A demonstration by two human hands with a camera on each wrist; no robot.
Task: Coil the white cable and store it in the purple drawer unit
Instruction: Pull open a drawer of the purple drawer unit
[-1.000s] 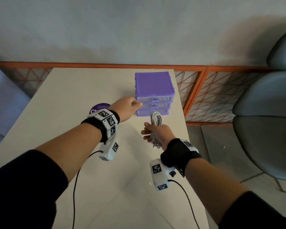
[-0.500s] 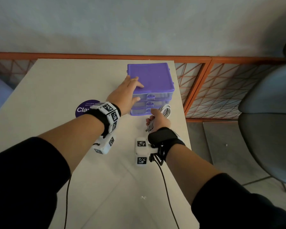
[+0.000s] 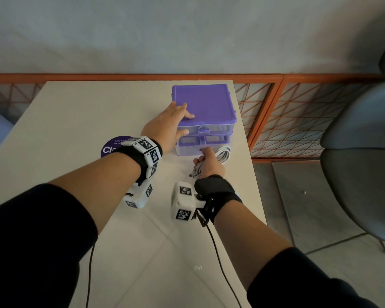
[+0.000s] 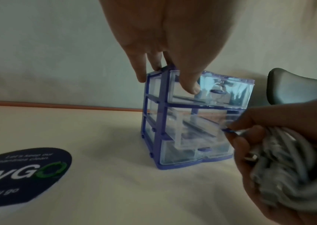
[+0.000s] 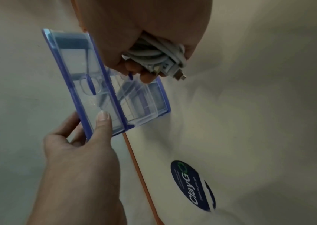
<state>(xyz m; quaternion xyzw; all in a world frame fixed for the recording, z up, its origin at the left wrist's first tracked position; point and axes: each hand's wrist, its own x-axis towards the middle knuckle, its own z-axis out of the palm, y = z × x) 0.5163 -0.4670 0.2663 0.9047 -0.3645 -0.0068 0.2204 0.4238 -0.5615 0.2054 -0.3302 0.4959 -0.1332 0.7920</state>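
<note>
- Purple drawer unit (image 3: pixel 206 107): I see a purple frame and flat lid with three clear drawers stacked, upright near the counter's far right edge. Top drawer is closed; a lower drawer sits pulled partway out toward me.
- White cable (image 3: pixel 223 153): I see it bundled in tight loops, plug end (image 5: pixel 180 76) sticking out, held just in front of the unit's lower drawers.

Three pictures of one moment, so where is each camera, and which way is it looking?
Head: worn on the head, looking down at the table; both forearms, the left hand on the purple drawer unit, the right hand holding the coiled white cable.
Left wrist: looks along the left hand's fingers at the unit's corner.
Right wrist: looks along the right hand at the cable and a drawer handle.
Shared: every view shows the unit and the round sticker.
</note>
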